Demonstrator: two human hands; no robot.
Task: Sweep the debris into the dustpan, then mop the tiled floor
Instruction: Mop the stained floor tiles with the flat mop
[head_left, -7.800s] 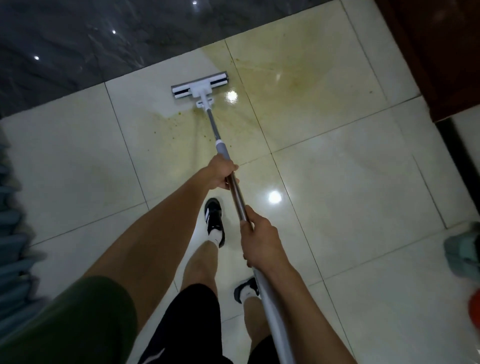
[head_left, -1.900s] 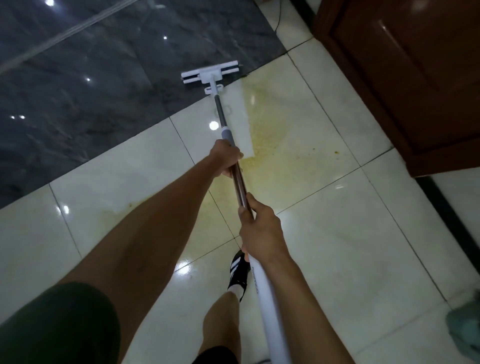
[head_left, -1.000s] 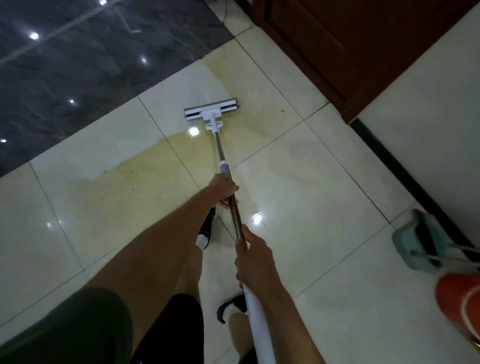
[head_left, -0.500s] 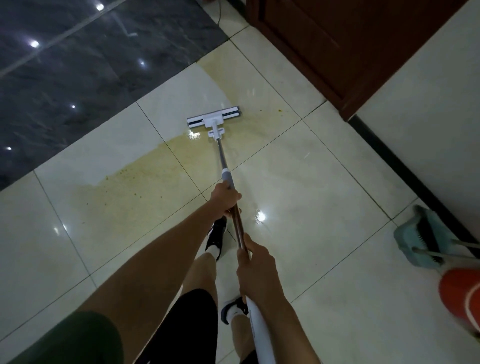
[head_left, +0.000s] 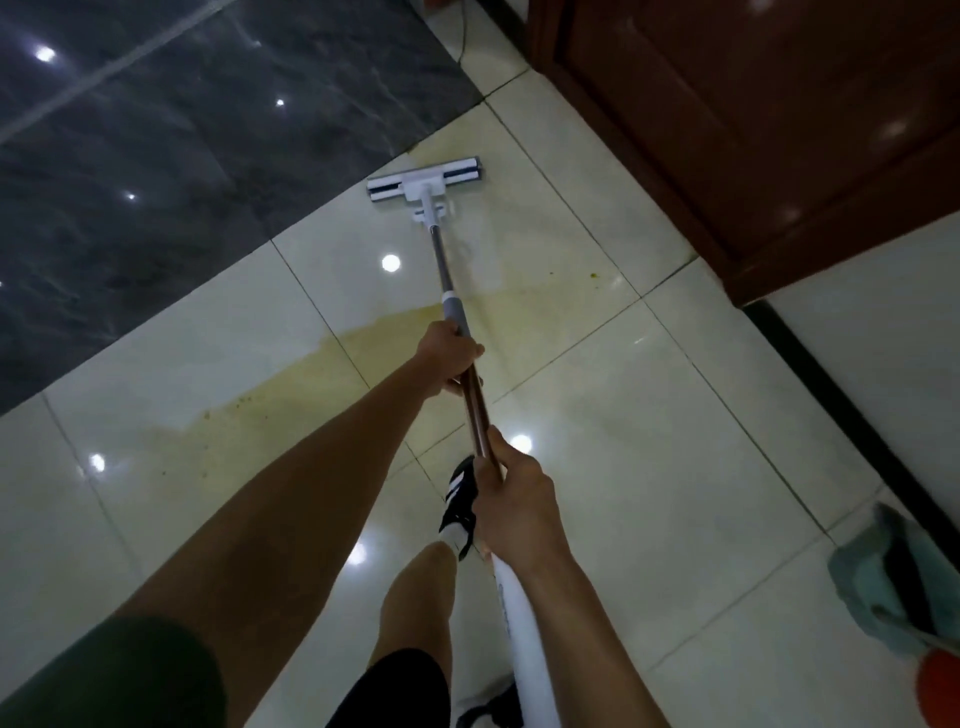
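At far centre the mop head lies flat on the pale tiled floor, near the dark tile border. My left hand grips the mop handle farther out; my right hand is wrapped round it nearer. Sweeping looks done (dustpan parked at near right). Mopping unfinished, by my reading: a yellowish stain spans the left tiles. Print on the white grip is possibly there, unreadable.
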